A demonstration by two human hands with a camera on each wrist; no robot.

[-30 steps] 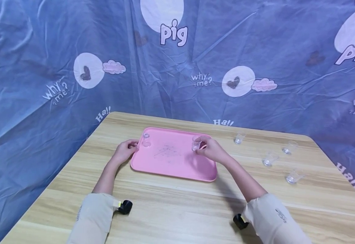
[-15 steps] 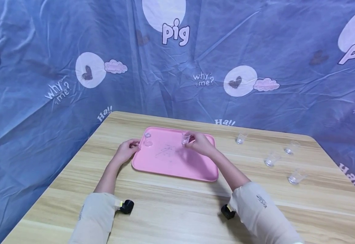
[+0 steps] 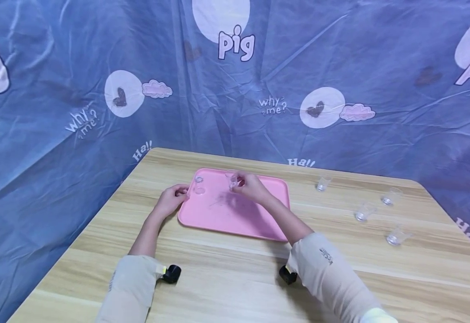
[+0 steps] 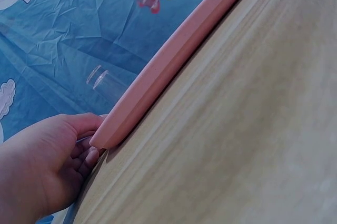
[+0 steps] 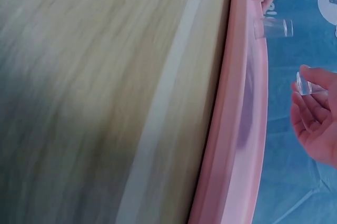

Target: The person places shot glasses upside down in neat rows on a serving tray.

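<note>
My left hand (image 3: pixel 172 200) grips the left rim of a pink tray (image 3: pixel 235 220). In the left wrist view its thumb lies over the rim (image 4: pixel 131 109), with the other fingers curled below. Above the tray's back middle, my right hand (image 3: pixel 252 186) pinches a small clear cup (image 3: pixel 232 181) between thumb and fingers. The right wrist view shows one end of this cup (image 5: pixel 303 84) at the fingertips. Another clear cup (image 3: pixel 199 180) stands at the tray's left end, close to my left hand, and seems to be upside down.
Several more clear cups stand on the wooden table (image 3: pixel 226 278) right of the tray: one near the back (image 3: pixel 322 184), others farther right, such as the front one (image 3: pixel 396 237). A blue printed curtain (image 3: pixel 218 112) hangs behind and beside the table.
My right hand has carried its clear cup leftward across the tray, from the right part to the back middle. My left hand stays at the tray's left rim. The view has shifted slightly.
</note>
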